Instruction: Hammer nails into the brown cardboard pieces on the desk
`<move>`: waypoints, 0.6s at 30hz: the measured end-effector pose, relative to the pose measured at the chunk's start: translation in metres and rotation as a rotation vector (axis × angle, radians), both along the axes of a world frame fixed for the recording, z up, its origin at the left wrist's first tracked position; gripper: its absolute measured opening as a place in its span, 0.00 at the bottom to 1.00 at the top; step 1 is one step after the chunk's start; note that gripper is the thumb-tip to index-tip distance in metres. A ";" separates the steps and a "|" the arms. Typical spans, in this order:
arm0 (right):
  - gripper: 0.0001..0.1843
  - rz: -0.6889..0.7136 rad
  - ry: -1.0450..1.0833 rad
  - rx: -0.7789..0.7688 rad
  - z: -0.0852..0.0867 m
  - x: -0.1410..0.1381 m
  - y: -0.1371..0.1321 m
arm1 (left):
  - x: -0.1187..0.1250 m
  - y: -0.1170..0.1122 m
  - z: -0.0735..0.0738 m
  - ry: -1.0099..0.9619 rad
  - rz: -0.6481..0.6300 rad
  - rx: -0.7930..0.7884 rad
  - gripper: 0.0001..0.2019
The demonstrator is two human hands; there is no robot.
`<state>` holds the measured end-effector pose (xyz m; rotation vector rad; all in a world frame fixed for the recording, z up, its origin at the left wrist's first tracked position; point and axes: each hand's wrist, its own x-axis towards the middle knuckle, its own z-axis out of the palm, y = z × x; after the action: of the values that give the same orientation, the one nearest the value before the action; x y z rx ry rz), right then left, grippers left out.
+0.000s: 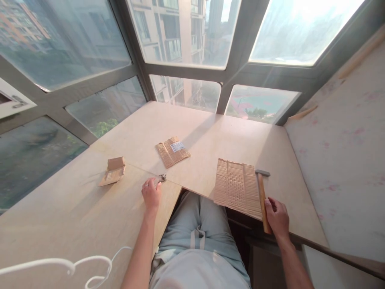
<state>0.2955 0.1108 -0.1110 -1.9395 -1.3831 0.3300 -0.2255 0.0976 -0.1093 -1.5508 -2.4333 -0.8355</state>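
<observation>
At the edge of a small pile of dark nails (163, 178), my left hand (150, 193) rests with its fingers curled and drawn together. Whether a nail is between those fingertips is hidden. On the right, my right hand (277, 216) is closed at the wooden handle of a hammer (262, 192). The hammer lies on the tabletop, its metal head pointing away from me and its handle end reaching past the near edge. Left of it lies a flat, ribbed piece of cardboard (236, 184) with rows of small holes, slightly over the table edge.
Another cardboard piece (167, 154) with a white label lies farther back. A folded cardboard scrap (115, 170) stands at the left. White curved tubing (60, 261) crosses the lower left. Windows border the light wooden tabletop (192, 120), and a patterned wall (339, 160) closes the right side.
</observation>
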 end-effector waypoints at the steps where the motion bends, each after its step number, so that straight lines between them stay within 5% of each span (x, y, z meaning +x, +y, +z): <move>1: 0.31 0.000 -0.001 -0.006 0.000 0.000 0.000 | -0.003 0.003 0.000 0.014 -0.007 -0.011 0.17; 8: 0.33 -0.063 0.120 -0.010 0.024 -0.016 -0.004 | -0.023 0.026 -0.003 0.111 -0.395 -0.170 0.17; 12: 0.31 -0.091 0.230 0.026 0.054 -0.036 -0.010 | -0.029 0.032 -0.001 0.137 -0.435 -0.162 0.14; 18: 0.32 -0.033 0.636 -0.162 0.084 -0.060 -0.013 | -0.030 0.034 0.003 0.136 -0.460 -0.117 0.13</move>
<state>0.2359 0.0974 -0.0270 -1.7536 -0.9214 0.9712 -0.2552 0.1312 -0.1058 -2.1797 -2.0916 -0.6277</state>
